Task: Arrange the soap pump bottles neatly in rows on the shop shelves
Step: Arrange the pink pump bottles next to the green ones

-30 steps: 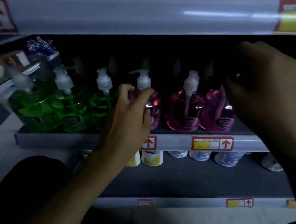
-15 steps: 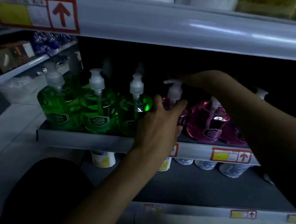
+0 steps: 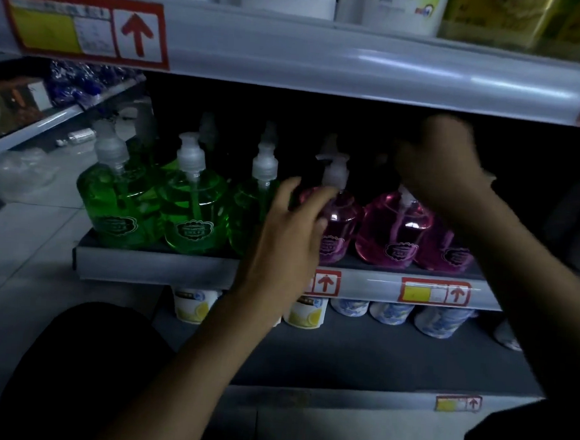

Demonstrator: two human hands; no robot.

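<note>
Dim shop shelving fills the view: a grey middle shelf [image 3: 158,269] carries the soap beneath an upper shelf rail [image 3: 327,57]. The left hand [image 3: 288,243] is held in front of that shelf's edge, its fingers [image 3: 312,204] loosely spread and nearly straight across the left shoulder of a pink pump bottle [image 3: 341,223]. Whether they actually touch it is unclear. That bottle stands upright, long axis vertical, and its pump rises just above the fingertips with the spout pointing left.

Just left of the thumb, three green pump bottles [image 3: 196,216] stand upright in a front row. The nearest is partly covered by the hand, and their spouts are too dim to show which way they point. Right of the fingers stand a second pink bottle [image 3: 394,230] and a third pink bottle [image 3: 451,253], also upright.

The right hand [image 3: 439,168] is raised above the second pink bottle, reaching back into the dark. It is motion-blurred and its fingers are lost in shadow, so its hold cannot be told. The forearm cuts off the third bottle's neck.

Faint pump heads [image 3: 207,126] behind the front row suggest a back row, but the bodies are unseen. Below the left wrist, tubs [image 3: 193,307] sit on a lower shelf, their tops hidden by the shelf edge.
</note>
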